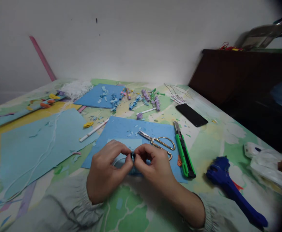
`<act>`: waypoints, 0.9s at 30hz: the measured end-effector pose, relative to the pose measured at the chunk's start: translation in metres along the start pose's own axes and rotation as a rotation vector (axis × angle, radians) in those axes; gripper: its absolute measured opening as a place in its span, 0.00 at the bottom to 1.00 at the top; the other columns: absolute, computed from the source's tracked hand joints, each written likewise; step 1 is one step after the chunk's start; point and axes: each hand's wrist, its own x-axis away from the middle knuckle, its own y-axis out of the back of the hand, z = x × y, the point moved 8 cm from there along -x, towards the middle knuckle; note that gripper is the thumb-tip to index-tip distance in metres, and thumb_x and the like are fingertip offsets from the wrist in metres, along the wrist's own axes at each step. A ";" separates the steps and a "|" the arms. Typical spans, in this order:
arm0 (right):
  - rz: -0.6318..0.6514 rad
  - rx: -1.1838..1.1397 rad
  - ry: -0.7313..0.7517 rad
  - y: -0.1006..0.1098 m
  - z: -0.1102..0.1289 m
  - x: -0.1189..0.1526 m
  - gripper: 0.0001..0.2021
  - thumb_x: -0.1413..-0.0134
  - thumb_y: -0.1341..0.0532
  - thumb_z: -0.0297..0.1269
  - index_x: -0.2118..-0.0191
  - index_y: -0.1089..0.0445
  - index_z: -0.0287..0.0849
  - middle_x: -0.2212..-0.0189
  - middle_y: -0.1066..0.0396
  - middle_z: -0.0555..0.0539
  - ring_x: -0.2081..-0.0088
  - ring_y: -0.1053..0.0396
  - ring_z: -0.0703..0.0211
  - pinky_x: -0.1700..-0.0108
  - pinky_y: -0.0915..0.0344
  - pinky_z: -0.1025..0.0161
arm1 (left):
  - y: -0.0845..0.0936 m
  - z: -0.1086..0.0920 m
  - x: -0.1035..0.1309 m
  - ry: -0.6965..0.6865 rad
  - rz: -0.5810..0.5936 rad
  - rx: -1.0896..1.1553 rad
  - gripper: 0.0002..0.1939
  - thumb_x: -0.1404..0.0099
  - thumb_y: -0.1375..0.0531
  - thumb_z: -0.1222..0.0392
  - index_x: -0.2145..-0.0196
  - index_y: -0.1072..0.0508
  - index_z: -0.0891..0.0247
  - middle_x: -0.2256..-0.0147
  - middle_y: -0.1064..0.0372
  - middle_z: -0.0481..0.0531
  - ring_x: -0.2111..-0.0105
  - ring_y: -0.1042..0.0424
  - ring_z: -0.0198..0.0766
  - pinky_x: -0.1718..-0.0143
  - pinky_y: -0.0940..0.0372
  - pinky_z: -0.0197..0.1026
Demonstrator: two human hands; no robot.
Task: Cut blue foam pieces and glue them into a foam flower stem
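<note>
My left hand [109,170] and my right hand [154,164] meet above a blue foam sheet [121,124], thumbs and forefingers pinched and tips almost touching. A thin white cord [118,159] curves into the pinch of my left hand. Whatever my right fingertips grip is too small and covered to make out. Below the fingertips, a bluish piece [134,170] shows in part. Just beyond my right hand lie gold-handled scissors [153,139], blades slightly apart. To their right is a green utility knife [185,154] with its blade out.
Small curled foam pieces [114,102] in several colours lie toward the wall. A black phone [191,115] sits at the right, beyond a blue glue gun [235,190]. Light blue foam [41,145] and a white stick [94,130] are on the left. Scraps litter the tablecloth.
</note>
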 end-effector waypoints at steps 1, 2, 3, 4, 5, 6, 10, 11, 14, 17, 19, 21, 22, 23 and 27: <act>0.000 -0.009 -0.005 0.000 0.000 0.000 0.04 0.57 0.45 0.28 0.76 0.33 0.40 0.80 0.35 0.52 0.77 0.39 0.66 0.74 0.43 0.68 | 0.000 0.000 -0.001 0.009 0.006 -0.004 0.06 0.43 0.45 0.69 0.74 0.31 0.63 0.75 0.32 0.48 0.73 0.32 0.35 0.70 0.37 0.38; 0.000 -0.017 -0.008 0.000 0.000 0.000 0.04 0.57 0.45 0.28 0.75 0.33 0.40 0.80 0.34 0.52 0.77 0.38 0.66 0.74 0.43 0.69 | 0.000 0.001 -0.001 0.014 0.008 -0.005 0.06 0.43 0.45 0.69 0.74 0.31 0.63 0.76 0.33 0.48 0.73 0.32 0.34 0.71 0.37 0.37; 0.000 -0.022 -0.011 0.000 0.000 0.000 0.04 0.57 0.45 0.28 0.75 0.32 0.40 0.80 0.34 0.52 0.77 0.38 0.66 0.74 0.42 0.69 | 0.000 0.001 -0.002 0.021 0.010 -0.005 0.05 0.43 0.45 0.69 0.74 0.31 0.63 0.76 0.33 0.47 0.73 0.32 0.34 0.71 0.37 0.37; -0.002 -0.025 -0.011 0.000 0.000 -0.001 0.04 0.57 0.45 0.28 0.75 0.32 0.40 0.80 0.34 0.52 0.77 0.38 0.66 0.74 0.42 0.69 | 0.000 0.002 -0.002 0.030 0.015 -0.003 0.05 0.43 0.45 0.69 0.74 0.31 0.62 0.76 0.33 0.47 0.73 0.33 0.34 0.72 0.37 0.37; -0.004 -0.027 -0.009 0.000 0.000 -0.001 0.04 0.57 0.45 0.28 0.75 0.32 0.40 0.80 0.34 0.52 0.77 0.38 0.66 0.74 0.42 0.69 | 0.000 0.003 -0.003 0.040 0.020 0.002 0.05 0.43 0.45 0.68 0.75 0.32 0.62 0.76 0.33 0.47 0.74 0.33 0.34 0.72 0.37 0.36; -0.004 -0.031 -0.007 -0.001 0.000 -0.001 0.04 0.57 0.45 0.28 0.75 0.32 0.40 0.80 0.34 0.52 0.77 0.38 0.66 0.74 0.42 0.69 | -0.001 0.004 -0.003 0.050 0.024 0.010 0.05 0.43 0.45 0.68 0.75 0.32 0.62 0.76 0.33 0.47 0.74 0.33 0.34 0.73 0.37 0.36; -0.006 -0.039 -0.004 -0.001 -0.001 0.000 0.04 0.56 0.45 0.28 0.75 0.33 0.40 0.80 0.34 0.52 0.77 0.38 0.66 0.74 0.42 0.69 | -0.002 0.011 -0.002 0.119 0.040 0.061 0.05 0.44 0.46 0.67 0.76 0.32 0.63 0.77 0.33 0.46 0.76 0.35 0.33 0.75 0.38 0.36; -0.006 -0.035 -0.003 -0.001 -0.002 0.001 0.04 0.56 0.45 0.28 0.75 0.33 0.40 0.79 0.34 0.52 0.77 0.38 0.66 0.74 0.42 0.69 | -0.003 0.015 -0.002 0.148 0.046 0.078 0.05 0.44 0.46 0.67 0.76 0.32 0.63 0.78 0.33 0.46 0.76 0.35 0.33 0.76 0.38 0.35; -0.015 -0.003 0.007 0.000 -0.001 0.001 0.05 0.55 0.45 0.27 0.74 0.33 0.40 0.79 0.34 0.52 0.76 0.38 0.66 0.74 0.43 0.69 | -0.006 0.022 -0.001 0.215 0.071 0.107 0.04 0.45 0.45 0.66 0.75 0.31 0.63 0.78 0.33 0.45 0.78 0.35 0.32 0.76 0.38 0.35; -0.031 0.083 0.051 0.002 0.003 0.000 0.05 0.55 0.45 0.27 0.75 0.33 0.40 0.80 0.34 0.52 0.76 0.38 0.66 0.74 0.45 0.69 | -0.007 0.019 -0.002 0.175 0.079 0.092 0.05 0.44 0.44 0.67 0.75 0.30 0.63 0.77 0.31 0.46 0.76 0.34 0.33 0.75 0.38 0.35; -0.040 0.159 0.113 0.003 0.008 0.000 0.05 0.54 0.44 0.27 0.75 0.33 0.40 0.79 0.34 0.52 0.76 0.38 0.66 0.73 0.45 0.68 | -0.007 0.015 -0.003 0.125 0.071 0.077 0.05 0.44 0.44 0.67 0.74 0.29 0.63 0.76 0.31 0.47 0.75 0.33 0.33 0.74 0.38 0.36; -0.044 0.213 0.165 0.003 0.012 0.001 0.04 0.53 0.44 0.27 0.74 0.33 0.40 0.79 0.34 0.52 0.75 0.38 0.66 0.72 0.46 0.68 | -0.006 0.012 -0.003 0.086 0.062 0.067 0.05 0.43 0.44 0.68 0.74 0.29 0.63 0.76 0.31 0.48 0.73 0.32 0.34 0.73 0.38 0.36; -0.045 0.228 0.178 0.003 0.013 0.002 0.04 0.53 0.44 0.27 0.74 0.33 0.39 0.78 0.34 0.52 0.75 0.38 0.65 0.72 0.46 0.68 | -0.006 0.011 -0.003 0.074 0.058 0.063 0.06 0.43 0.44 0.68 0.73 0.29 0.63 0.75 0.31 0.48 0.73 0.32 0.34 0.72 0.38 0.36; -0.045 0.235 0.184 0.003 0.014 0.002 0.04 0.53 0.44 0.27 0.74 0.33 0.39 0.78 0.34 0.51 0.75 0.39 0.66 0.72 0.46 0.68 | -0.006 0.011 -0.002 0.069 0.058 0.062 0.06 0.43 0.44 0.68 0.73 0.29 0.63 0.75 0.31 0.48 0.73 0.33 0.34 0.71 0.38 0.36; -0.047 0.217 0.169 0.003 0.013 0.001 0.04 0.54 0.44 0.26 0.76 0.34 0.39 0.79 0.35 0.52 0.76 0.39 0.66 0.73 0.46 0.68 | -0.008 0.013 -0.002 0.092 0.084 0.065 0.06 0.43 0.45 0.68 0.73 0.29 0.63 0.75 0.32 0.48 0.73 0.34 0.34 0.72 0.39 0.37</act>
